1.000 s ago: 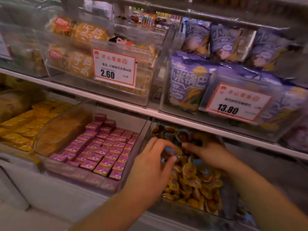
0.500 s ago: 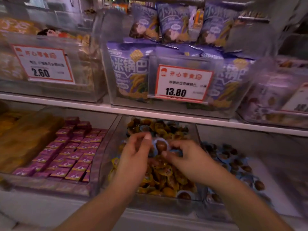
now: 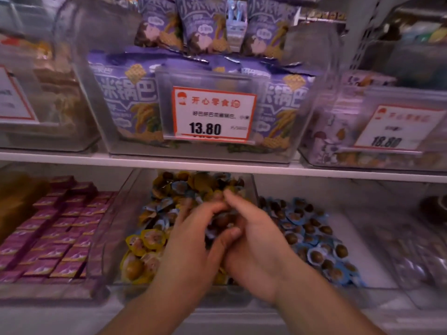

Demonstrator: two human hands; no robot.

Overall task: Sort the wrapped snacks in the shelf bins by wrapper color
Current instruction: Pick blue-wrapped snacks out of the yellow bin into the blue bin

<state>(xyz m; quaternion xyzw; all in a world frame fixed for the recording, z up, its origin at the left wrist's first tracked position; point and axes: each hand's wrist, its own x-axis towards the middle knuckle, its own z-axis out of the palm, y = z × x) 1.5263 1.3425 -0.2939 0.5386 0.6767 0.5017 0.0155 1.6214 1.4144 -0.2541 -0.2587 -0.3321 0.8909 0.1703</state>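
Head view: both hands meet over the middle bin (image 3: 135, 189) on the lower shelf. The left hand (image 3: 193, 238) and right hand (image 3: 256, 243) touch, fingers curled around a clump of blue-wrapped snacks (image 3: 220, 221); the exact grip is blurred. Yellow-wrapped snacks (image 3: 147, 240) fill this bin. More blue ones (image 3: 312, 233) lie in the right bin (image 3: 362, 257), with bare floor at its right. Pink boxes (image 3: 60, 233) fill the left bin.

White horizontal shelf board (image 3: 96, 158) across frame; clear plastic bins above, purple snack bags (image 3: 125, 102) inside; red-bordered white price card (image 3: 214, 114) reading 13.80 at centre; grey perforated upright (image 3: 362, 44) upper right; dim, purplish light.
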